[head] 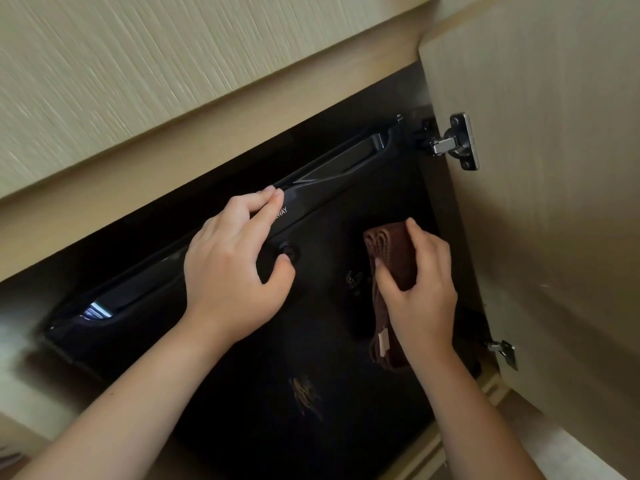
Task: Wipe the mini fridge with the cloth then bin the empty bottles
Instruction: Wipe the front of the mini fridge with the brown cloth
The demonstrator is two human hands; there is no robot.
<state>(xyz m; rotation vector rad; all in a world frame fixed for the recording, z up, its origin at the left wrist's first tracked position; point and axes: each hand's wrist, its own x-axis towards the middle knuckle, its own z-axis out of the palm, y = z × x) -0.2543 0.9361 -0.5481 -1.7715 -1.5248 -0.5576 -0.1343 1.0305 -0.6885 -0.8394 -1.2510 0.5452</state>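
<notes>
A glossy black mini fridge [263,403] sits inside a wooden cabinet, its door shut and smudged in two spots. My left hand [235,268] rests on the fridge's top edge beside the recessed handle strip [332,168], fingers spread, thumb near a round lock. My right hand [420,289] presses a folded brown cloth [393,251] against the upper right of the fridge door; a strip of the cloth with a white tag hangs below the hand. No bottles are in view.
The cabinet door [554,202] stands open at the right, with a metal hinge [457,142] at the top and another [502,351] lower down. A wood-grain countertop front [173,81] overhangs the fridge.
</notes>
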